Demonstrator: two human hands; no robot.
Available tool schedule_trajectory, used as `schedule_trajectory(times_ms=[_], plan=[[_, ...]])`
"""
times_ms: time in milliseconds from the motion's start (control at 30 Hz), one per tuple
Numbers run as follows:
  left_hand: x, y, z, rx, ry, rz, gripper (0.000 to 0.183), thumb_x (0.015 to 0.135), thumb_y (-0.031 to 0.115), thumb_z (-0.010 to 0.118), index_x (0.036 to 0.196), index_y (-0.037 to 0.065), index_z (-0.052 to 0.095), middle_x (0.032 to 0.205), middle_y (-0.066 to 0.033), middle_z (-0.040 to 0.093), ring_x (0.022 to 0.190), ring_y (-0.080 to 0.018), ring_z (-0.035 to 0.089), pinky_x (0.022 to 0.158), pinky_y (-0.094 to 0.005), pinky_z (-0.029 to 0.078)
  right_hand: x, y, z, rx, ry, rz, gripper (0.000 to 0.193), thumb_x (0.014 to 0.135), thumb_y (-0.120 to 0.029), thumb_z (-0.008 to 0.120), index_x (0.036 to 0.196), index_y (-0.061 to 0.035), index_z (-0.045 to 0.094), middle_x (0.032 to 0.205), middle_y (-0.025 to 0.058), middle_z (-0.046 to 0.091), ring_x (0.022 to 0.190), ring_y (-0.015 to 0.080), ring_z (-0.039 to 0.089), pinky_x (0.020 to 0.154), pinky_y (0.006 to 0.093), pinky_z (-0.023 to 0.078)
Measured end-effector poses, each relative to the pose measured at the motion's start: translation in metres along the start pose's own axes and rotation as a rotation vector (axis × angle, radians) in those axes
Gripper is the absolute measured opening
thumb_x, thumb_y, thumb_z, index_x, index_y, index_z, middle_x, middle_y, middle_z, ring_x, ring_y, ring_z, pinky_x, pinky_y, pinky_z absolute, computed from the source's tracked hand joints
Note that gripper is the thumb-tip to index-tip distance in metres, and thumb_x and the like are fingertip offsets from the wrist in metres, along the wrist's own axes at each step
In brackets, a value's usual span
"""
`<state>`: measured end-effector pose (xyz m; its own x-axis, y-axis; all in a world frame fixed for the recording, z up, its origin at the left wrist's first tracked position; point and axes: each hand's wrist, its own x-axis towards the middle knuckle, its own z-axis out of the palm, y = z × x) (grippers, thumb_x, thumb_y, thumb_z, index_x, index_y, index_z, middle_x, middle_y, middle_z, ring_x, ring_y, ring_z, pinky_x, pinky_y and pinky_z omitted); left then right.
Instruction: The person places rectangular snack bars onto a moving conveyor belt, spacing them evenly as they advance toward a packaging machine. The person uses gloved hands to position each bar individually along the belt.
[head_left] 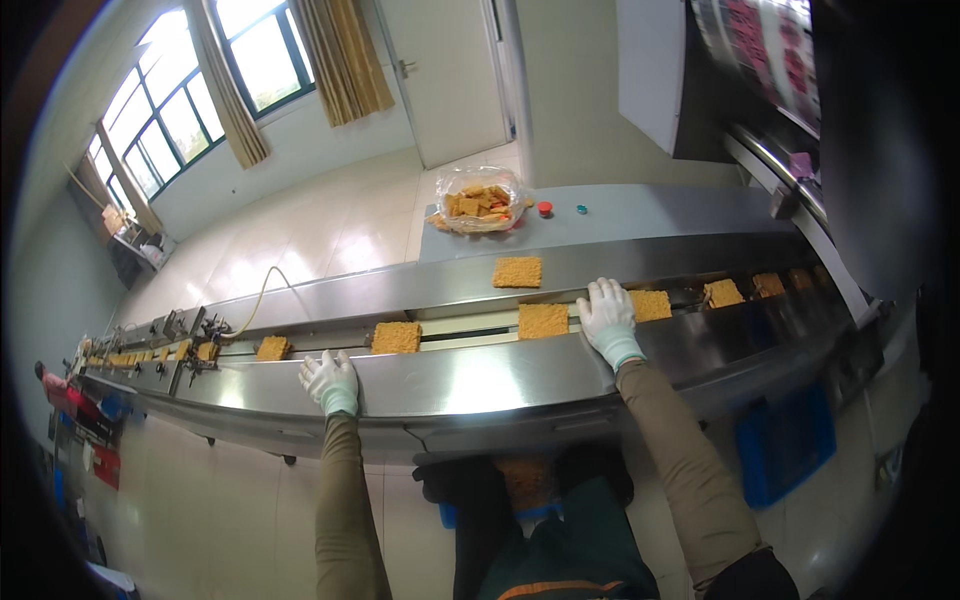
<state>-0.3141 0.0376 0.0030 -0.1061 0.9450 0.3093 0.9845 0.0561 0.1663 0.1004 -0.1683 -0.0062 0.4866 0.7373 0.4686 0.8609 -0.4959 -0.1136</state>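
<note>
Square yellow-brown noodle cakes lie spaced out along a steel conveyor channel, among them one noodle cake point(397, 338) left of centre and another noodle cake point(543, 321) near the middle. My left hand point(330, 382), in a white glove, rests on the near steel ledge with its fingers spread and nothing in it. My gloved right hand point(608, 318) reaches over the channel, fingers stretched out, right beside a noodle cake point(652, 305); whether it touches that cake I cannot tell. A single noodle cake point(517, 271) sits on the far steel ledge.
Behind the conveyor, a grey table point(650, 208) bears a clear plastic bag point(480, 190) of broken pieces and a small red round item point(545, 209). A blue crate point(785, 445) stands on the floor at right. Machine parts point(205, 330) flank the channel at left.
</note>
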Motion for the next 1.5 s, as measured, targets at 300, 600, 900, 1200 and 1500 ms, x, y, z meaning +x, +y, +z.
schedule_trajectory(times_ms=[300, 600, 900, 1200, 1500], plan=[[-0.022, 0.008, -0.002, -0.027, 0.016, 0.108, 0.046, 0.088, 0.036, 0.047, 0.122, 0.007, 0.055, 0.13, -0.0194, 0.05, 0.125, -0.0339, 0.041, 0.106, -0.0455, 0.028, -0.053, 0.019, -0.02, -0.094, -0.028, 0.02, 0.054, 0.092, -0.041, 0.039, 0.124, 0.0002, 0.052, 0.131, 0.0185, 0.05, 0.126, 0.0328, 0.041, 0.107, 0.0439, 0.028], [-0.05, 0.01, -0.03, 0.036, 0.092, 0.001, 0.043, 0.091, 0.032, 0.045, 0.126, 0.007, 0.053, 0.128, -0.0197, 0.053, 0.118, -0.0326, 0.049, 0.103, -0.0412, 0.035, -0.084, 0.034, -0.065, 0.002, -0.107, -0.002, 0.051, 0.093, -0.038, 0.037, 0.127, -0.002, 0.048, 0.135, 0.0169, 0.045, 0.131, 0.0313, 0.036, 0.111, 0.0443, 0.024], [-0.081, 0.044, -0.017, 0.012, 0.126, 0.011, 0.042, 0.09, 0.034, 0.044, 0.126, 0.014, 0.055, 0.131, -0.0173, 0.05, 0.123, -0.034, 0.044, 0.107, -0.0431, 0.029, -0.114, 0.044, -0.071, 0.039, 0.106, -0.071, 0.045, 0.092, -0.037, 0.044, 0.122, -0.0056, 0.055, 0.13, 0.0138, 0.052, 0.124, 0.0279, 0.045, 0.107, 0.0444, 0.029], [-0.105, 0.059, -0.037, -0.068, 0.156, 0.139, 0.035, 0.086, 0.027, 0.051, 0.115, 0.009, 0.06, 0.117, -0.0147, 0.055, 0.11, -0.0326, 0.05, 0.099, -0.0446, 0.035, -0.112, 0.054, -0.099, 0.041, -0.071, -0.077, 0.049, 0.093, -0.039, 0.04, 0.129, -0.009, 0.051, 0.137, 0.0121, 0.046, 0.129, 0.0274, 0.039, 0.109, 0.0465, 0.025], [-0.018, 0.053, 0.072, 0.097, 0.43, 0.085, 0.039, 0.093, 0.031, 0.04, 0.106, 0.002, 0.063, 0.106, -0.018, 0.061, 0.096, -0.0323, 0.057, 0.086, -0.0445, 0.044, -0.105, 0.04, -0.11, 0.103, -0.137, -0.067, 0.05, 0.094, -0.041, 0.038, 0.132, -0.0092, 0.049, 0.139, 0.0105, 0.045, 0.132, 0.0253, 0.037, 0.111, 0.0468, 0.022]])
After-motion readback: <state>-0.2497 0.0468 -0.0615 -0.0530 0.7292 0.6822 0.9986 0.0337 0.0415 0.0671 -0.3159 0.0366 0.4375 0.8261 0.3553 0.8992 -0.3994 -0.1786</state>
